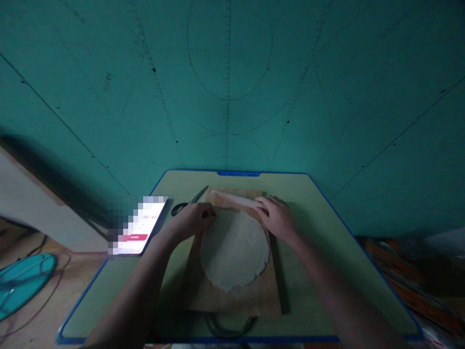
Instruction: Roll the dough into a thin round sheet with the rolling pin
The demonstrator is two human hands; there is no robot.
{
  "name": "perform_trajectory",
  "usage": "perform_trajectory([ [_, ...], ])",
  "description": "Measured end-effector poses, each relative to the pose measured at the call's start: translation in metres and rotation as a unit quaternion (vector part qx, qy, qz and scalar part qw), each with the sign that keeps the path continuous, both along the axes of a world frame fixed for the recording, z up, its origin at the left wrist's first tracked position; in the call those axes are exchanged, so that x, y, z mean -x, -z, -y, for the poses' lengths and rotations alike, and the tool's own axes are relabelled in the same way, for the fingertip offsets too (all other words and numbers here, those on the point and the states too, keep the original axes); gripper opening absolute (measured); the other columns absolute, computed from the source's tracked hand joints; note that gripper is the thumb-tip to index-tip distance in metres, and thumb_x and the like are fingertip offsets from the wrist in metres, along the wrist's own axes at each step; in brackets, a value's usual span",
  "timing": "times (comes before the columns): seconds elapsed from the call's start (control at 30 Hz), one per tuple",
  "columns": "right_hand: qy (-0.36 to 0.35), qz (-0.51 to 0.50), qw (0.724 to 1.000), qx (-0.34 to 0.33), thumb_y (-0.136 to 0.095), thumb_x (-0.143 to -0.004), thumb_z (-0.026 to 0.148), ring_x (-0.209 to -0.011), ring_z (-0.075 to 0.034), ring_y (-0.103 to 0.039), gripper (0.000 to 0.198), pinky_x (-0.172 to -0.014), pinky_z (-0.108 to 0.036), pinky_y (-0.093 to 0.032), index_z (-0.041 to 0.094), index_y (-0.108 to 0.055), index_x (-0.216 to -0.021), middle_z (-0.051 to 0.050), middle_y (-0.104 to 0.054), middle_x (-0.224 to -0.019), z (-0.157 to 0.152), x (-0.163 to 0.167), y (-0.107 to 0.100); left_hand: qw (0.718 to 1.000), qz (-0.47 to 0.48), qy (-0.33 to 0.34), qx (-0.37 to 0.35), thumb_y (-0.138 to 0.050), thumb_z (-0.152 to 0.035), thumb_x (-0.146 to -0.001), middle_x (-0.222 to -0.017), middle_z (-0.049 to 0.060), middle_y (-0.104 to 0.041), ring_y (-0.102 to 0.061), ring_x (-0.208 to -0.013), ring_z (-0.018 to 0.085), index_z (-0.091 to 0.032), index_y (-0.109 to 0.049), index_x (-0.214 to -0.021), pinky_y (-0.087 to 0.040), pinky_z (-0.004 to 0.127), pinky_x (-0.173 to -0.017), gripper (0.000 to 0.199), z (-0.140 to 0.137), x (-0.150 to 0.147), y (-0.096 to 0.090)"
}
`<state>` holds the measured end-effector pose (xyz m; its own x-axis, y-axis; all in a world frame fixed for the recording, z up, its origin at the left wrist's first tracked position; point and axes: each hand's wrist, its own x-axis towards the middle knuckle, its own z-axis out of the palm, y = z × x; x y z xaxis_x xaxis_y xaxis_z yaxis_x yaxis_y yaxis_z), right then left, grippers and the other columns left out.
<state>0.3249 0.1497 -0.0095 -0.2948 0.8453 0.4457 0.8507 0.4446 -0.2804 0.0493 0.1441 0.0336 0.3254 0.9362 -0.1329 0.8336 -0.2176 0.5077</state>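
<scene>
A rolled-out, roughly round sheet of dough with a ragged edge lies on a wooden cutting board. My left hand is at the dough's far left edge, thumb and fingers curled together in a pinch on its rim. Across the far end of the board, a wooden rolling pin lies slightly slanted. My right hand is wrapped round the pin's right end, just beyond the dough. Scissors with dark handles rest beside the board, partly behind my left hand.
The board stands on a small pale table with a blue rim. A lit phone showing a timer lies at the table's left edge. A green wall with drawn lines rises behind. A dark strap hangs near the front edge.
</scene>
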Motion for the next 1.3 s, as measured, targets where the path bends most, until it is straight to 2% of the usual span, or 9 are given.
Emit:
perform_trajectory([
  [0.2,0.005,-0.001,1.000,0.001,-0.056,-0.093,0.022,-0.091,-0.024,-0.066,0.016,-0.078,-0.036,-0.049,0.023,-0.069,-0.103,-0.008,-0.073,-0.100,0.001,0.000,-0.001,1.000,0.008,0.002,-0.020,-0.054,-0.021,-0.081,-0.079,0.002,-0.072,-0.063,-0.068,0.014,-0.020,-0.073,-0.100,-0.043,0.023,-0.063,0.027,0.001,0.004,0.004],
  [0.4,0.008,-0.006,1.000,0.003,-0.056,-0.093,0.022,-0.094,-0.024,-0.067,0.017,-0.078,-0.036,-0.049,0.022,-0.067,-0.105,-0.009,-0.073,-0.103,0.002,-0.001,0.000,0.999,0.022,0.009,-0.030,-0.054,-0.021,-0.082,-0.085,0.004,-0.074,-0.065,-0.070,0.015,-0.019,-0.075,-0.102,-0.043,0.024,-0.063,0.029,0.007,0.008,0.008],
  [0.67,0.005,-0.010,1.000,-0.003,-0.055,-0.092,0.022,-0.091,-0.025,-0.067,0.017,-0.076,-0.037,-0.049,0.022,-0.066,-0.105,-0.009,-0.073,-0.102,0.002,-0.002,0.001,0.998,0.008,0.032,-0.055,-0.050,-0.017,-0.084,-0.096,0.006,-0.077,-0.068,-0.079,0.018,-0.023,-0.074,-0.115,-0.047,0.027,-0.070,0.039,0.009,0.004,0.006],
  [0.83,0.003,0.001,1.000,0.000,-0.054,-0.092,0.021,-0.092,-0.025,-0.066,0.018,-0.076,-0.036,-0.048,0.022,-0.066,-0.105,-0.009,-0.073,-0.102,0.003,-0.001,-0.001,0.998,0.001,0.027,-0.055,-0.052,-0.022,-0.087,-0.099,0.007,-0.077,-0.070,-0.084,0.019,-0.022,-0.076,-0.107,-0.048,0.028,-0.072,0.031,0.009,0.005,0.008],
  [1.03,0.009,0.005,1.000,0.006,-0.055,-0.093,0.023,-0.090,-0.024,-0.067,0.016,-0.075,-0.035,-0.048,0.022,-0.067,-0.103,-0.008,-0.073,-0.098,0.004,0.001,-0.005,0.998,-0.003,0.020,-0.052,-0.052,-0.022,-0.088,-0.100,0.008,-0.077,-0.070,-0.085,0.020,-0.019,-0.075,-0.108,-0.047,0.029,-0.073,0.031,0.007,0.005,0.008],
  [1.3,0.008,0.004,1.000,0.004,-0.056,-0.093,0.023,-0.092,-0.025,-0.066,0.016,-0.077,-0.036,-0.048,0.023,-0.068,-0.104,-0.008,-0.073,-0.101,0.003,0.000,-0.003,0.999,-0.014,0.009,-0.046,-0.054,-0.019,-0.086,-0.091,0.007,-0.076,-0.069,-0.078,0.019,-0.018,-0.075,-0.103,-0.044,0.027,-0.066,0.027,0.009,0.001,0.004],
])
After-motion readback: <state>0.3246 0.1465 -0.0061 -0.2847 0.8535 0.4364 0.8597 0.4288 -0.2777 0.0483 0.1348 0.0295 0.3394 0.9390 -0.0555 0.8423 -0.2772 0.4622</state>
